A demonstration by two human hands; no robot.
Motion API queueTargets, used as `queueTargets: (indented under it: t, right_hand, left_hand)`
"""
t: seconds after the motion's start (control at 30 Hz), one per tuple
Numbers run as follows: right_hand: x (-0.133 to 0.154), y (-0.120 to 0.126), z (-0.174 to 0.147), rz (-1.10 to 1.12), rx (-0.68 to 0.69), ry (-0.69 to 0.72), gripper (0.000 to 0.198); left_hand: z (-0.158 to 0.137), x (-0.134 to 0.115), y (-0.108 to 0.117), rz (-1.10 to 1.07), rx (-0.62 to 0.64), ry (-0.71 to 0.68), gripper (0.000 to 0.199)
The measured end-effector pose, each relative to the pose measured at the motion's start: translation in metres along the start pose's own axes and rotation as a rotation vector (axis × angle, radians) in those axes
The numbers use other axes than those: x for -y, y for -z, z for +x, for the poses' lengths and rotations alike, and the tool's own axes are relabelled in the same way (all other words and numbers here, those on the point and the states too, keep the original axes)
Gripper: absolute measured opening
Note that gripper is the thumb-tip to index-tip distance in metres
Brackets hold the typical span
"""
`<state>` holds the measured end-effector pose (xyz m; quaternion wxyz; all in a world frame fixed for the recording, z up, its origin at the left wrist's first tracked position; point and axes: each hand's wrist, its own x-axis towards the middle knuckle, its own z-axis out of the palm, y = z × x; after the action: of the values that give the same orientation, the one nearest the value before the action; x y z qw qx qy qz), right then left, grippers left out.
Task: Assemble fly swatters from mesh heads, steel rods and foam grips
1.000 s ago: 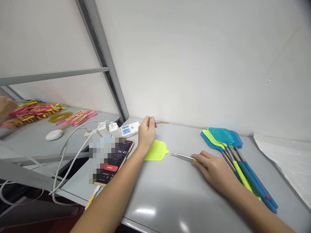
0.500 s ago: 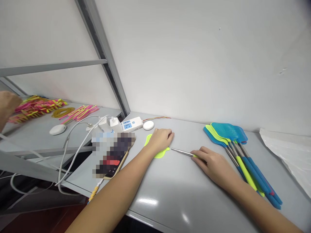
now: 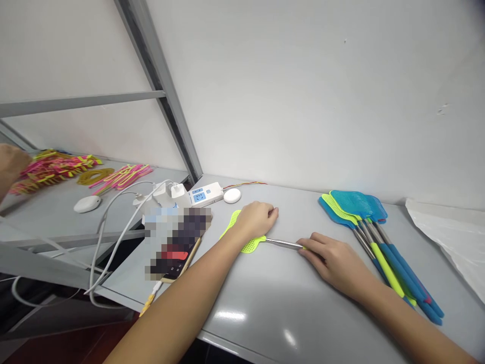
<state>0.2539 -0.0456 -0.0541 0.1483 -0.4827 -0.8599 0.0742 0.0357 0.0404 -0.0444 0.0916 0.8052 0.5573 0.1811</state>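
A yellow-green perforated fly swatter head (image 3: 252, 246) lies on the grey table, partly covered by my left wrist. My left hand (image 3: 258, 218) is closed over it, fingers curled under; what they hold, if anything, is hidden. From the head's neck a thin metal rod (image 3: 282, 243) runs right to my right hand (image 3: 329, 255). That hand is shut around the swatter's handle, of which only a bit of yellow-green shows at the fingertips. Rod and neck appear to meet, though I cannot tell how firmly.
Several blue and yellow-green fly swatters (image 3: 379, 242) lie stacked at right, near a white plastic sheet (image 3: 447, 227). On the left are a phone (image 3: 182, 242), a power strip (image 3: 206, 194), a white round case (image 3: 232, 195) and cables. Another person's hand (image 3: 13, 164) is beside pink-yellow strips (image 3: 56, 169).
The gap between the metal rod and the swatter head's neck has closed. My left hand has shifted slightly right, baring more of the head. My right hand has barely moved.
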Motion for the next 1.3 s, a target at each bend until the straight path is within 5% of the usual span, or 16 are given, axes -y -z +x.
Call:
queueTargets:
  t: [0.37,0.6,0.83,1.3]
  right_hand:
    - [0.002,0.002,-0.001,-0.282,-0.27,0.129,0.025]
    - [-0.005,0.004,0.0,-0.212,-0.263,0.066,0.026]
    - [-0.015,0.005,0.0,-0.172,-0.263,-0.018,0.025]
    - [-0.02,0.014,-0.005,-0.262,-0.262,0.015,0.029]
  left_hand:
    - [0.001,0.003,0.001,-0.094,-0.1,0.05,0.04]
    - [0.012,0.017,0.009,-0.175,-0.204,0.093,0.029]
    - [0.018,0.047,0.021,-0.154,-0.242,0.277,0.044]
    - [0.015,0.032,0.003,-0.241,-0.122,0.292,0.029]
